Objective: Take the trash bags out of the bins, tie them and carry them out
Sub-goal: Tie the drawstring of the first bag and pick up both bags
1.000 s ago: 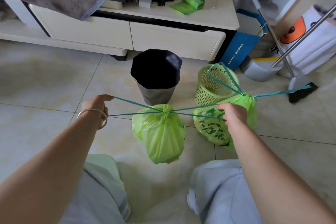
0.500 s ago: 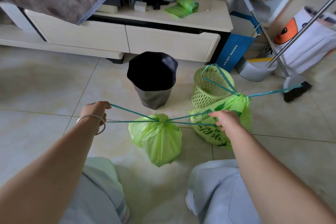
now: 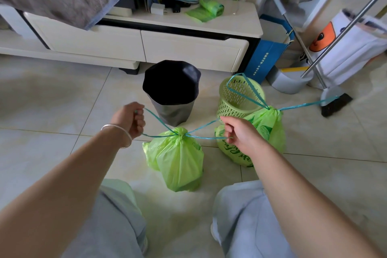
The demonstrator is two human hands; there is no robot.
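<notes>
A small green trash bag (image 3: 180, 161) stands on the tile floor between my knees, its neck cinched by a teal drawstring (image 3: 159, 124). My left hand (image 3: 130, 118) grips the string's left loop; my right hand (image 3: 237, 133) pinches the right loop. Both loops run slack to the neck. Behind my right hand sits a second green bag (image 3: 270, 130) with printed letters, its own drawstring loops spread up and to the right. Further back stand a dark bin (image 3: 171, 111) lined with a black bag and a bare green lattice basket (image 3: 234, 100).
A white TV cabinet (image 3: 188, 48) runs across the back with a roll of green bags (image 3: 209, 6) on top. At right are a blue paper bag (image 3: 266, 58), a dustpan, a broom (image 3: 335, 102), a metal pole and a white tote. My knees fill the bottom.
Both hands have come closer to the bag's neck, so the drawstring loops went from taut to slack. The small bag has dropped lower and rests on the floor.
</notes>
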